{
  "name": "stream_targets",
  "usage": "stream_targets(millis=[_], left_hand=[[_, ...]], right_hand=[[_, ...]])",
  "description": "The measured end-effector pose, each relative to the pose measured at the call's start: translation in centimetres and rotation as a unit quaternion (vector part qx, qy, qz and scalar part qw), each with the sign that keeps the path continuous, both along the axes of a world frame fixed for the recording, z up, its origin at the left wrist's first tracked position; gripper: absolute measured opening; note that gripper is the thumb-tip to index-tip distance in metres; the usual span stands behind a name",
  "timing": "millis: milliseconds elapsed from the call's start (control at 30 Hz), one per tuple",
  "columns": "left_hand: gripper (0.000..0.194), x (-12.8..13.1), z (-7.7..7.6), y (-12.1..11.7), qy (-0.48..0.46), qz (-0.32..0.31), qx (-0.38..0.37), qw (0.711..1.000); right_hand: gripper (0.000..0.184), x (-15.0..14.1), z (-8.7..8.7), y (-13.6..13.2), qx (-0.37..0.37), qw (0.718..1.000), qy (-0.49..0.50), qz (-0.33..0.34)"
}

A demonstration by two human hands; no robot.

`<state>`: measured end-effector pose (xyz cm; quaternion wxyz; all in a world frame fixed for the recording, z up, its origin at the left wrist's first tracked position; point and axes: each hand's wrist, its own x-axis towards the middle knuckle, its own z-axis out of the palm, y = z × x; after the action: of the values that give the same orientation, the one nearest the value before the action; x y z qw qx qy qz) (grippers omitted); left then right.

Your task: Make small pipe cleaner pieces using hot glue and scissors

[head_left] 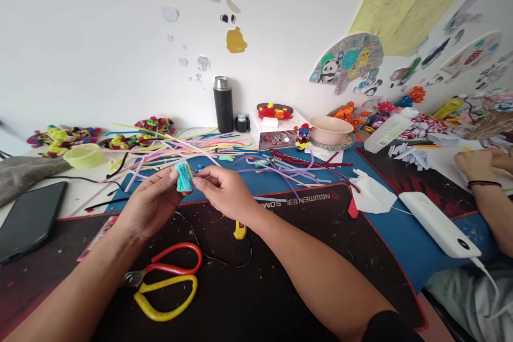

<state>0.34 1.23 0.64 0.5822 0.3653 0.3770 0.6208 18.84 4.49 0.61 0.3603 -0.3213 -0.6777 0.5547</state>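
Observation:
My left hand (154, 200) pinches a small block of fuzzy turquoise pipe cleaner (184, 176) between thumb and fingers, held up above the mat. From the other side, my right hand (224, 189) is closed with its thumb and fingertips at the block's right edge. Below my hands, scissors (168, 298) with one red and one yellow handle lie on the black mat (248, 299), their blades partly covered by my left forearm. A small yellow tool (239, 230) and a thin dark cord (224, 264) rest beside them.
Loose pipe cleaners (192, 145) spread behind my hands. A black thermos (223, 104), a white drawer box (276, 133) and a beige bowl (332, 129) stand by the wall. A phone (32, 222) lies left; a white power bank (438, 224) and a co-worker's arm (491, 197) are right.

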Motion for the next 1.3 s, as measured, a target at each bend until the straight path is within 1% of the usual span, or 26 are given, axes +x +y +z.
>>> stream_targets(millis=[133, 300, 400, 467, 533, 567, 667, 733, 800, 933, 1033, 1133, 1167, 1233, 1300], left_hand=[[0.021, 0.2, -0.2, 0.0, -0.016, 0.001, -0.007, 1.0], [0.023, -0.1, -0.4, 0.2, -0.038, -0.009, -0.015, 0.999], [0.024, -0.8, -0.3, 0.5, -0.051, 0.001, -0.01, 0.999], [0.026, -1.2, -0.2, 0.6, -0.064, 0.015, -0.012, 0.998], [0.026, -1.6, 0.0, 0.7, -0.077, 0.026, -0.016, 0.997], [0.025, -1.7, 0.1, 0.7, -0.084, 0.03, -0.017, 0.996], [0.023, -2.0, 0.2, 0.7, -0.098, 0.034, -0.014, 0.995], [0.023, -2.0, 0.3, 0.7, -0.103, 0.033, -0.01, 0.994], [0.026, -2.1, 0.2, 0.8, -0.106, 0.032, -0.006, 0.994], [0.035, -2.1, 0.0, 1.0, -0.111, 0.035, -0.005, 0.993], [0.039, -2.0, -0.3, 1.2, -0.107, 0.038, -0.008, 0.994], [0.041, -2.1, -0.6, 1.4, -0.1, 0.034, -0.01, 0.994], [0.041, -2.2, -0.7, 1.5, -0.099, 0.032, -0.01, 0.995], [0.042, -2.3, -0.8, 1.5, -0.098, 0.03, -0.01, 0.995], [0.043, -2.4, -0.8, 1.6, -0.1, 0.028, -0.009, 0.995]], right_hand=[[0.031, 0.0, -0.1, 0.0, 0.006, 1.0, -0.005, -0.001], [0.031, -0.2, -0.4, 0.2, -0.013, 1.0, 0.015, -0.005], [0.031, -0.4, -0.5, 0.3, -0.025, 0.999, 0.042, -0.024], [0.033, -0.2, -0.1, -0.2, -0.045, 0.997, 0.043, -0.042], [0.035, 0.4, 0.6, -1.2, -0.061, 0.997, 0.013, -0.055], [0.036, 0.9, 1.1, -1.9, -0.052, 0.997, -0.015, -0.057], [0.038, 3.1, 2.6, -4.2, 0.011, 0.99, -0.118, -0.071], [0.037, 4.8, 3.2, -5.4, 0.037, 0.977, -0.197, -0.08], [0.038, 6.6, 3.4, -6.1, 0.055, 0.955, -0.278, -0.084], [0.042, 8.9, 2.5, -5.9, 0.089, 0.908, -0.402, -0.08], [0.047, 8.9, 1.5, -5.3, 0.109, 0.87, -0.475, -0.08], [0.056, 7.7, 0.9, -4.9, 0.133, 0.838, -0.523, -0.081], [0.057, 7.3, 0.8, -4.9, 0.136, 0.832, -0.532, -0.081], [0.057, 6.6, 0.8, -4.9, 0.138, 0.828, -0.538, -0.081], [0.051, 6.3, 0.8, -4.9, 0.112, 0.844, -0.516, -0.088]])
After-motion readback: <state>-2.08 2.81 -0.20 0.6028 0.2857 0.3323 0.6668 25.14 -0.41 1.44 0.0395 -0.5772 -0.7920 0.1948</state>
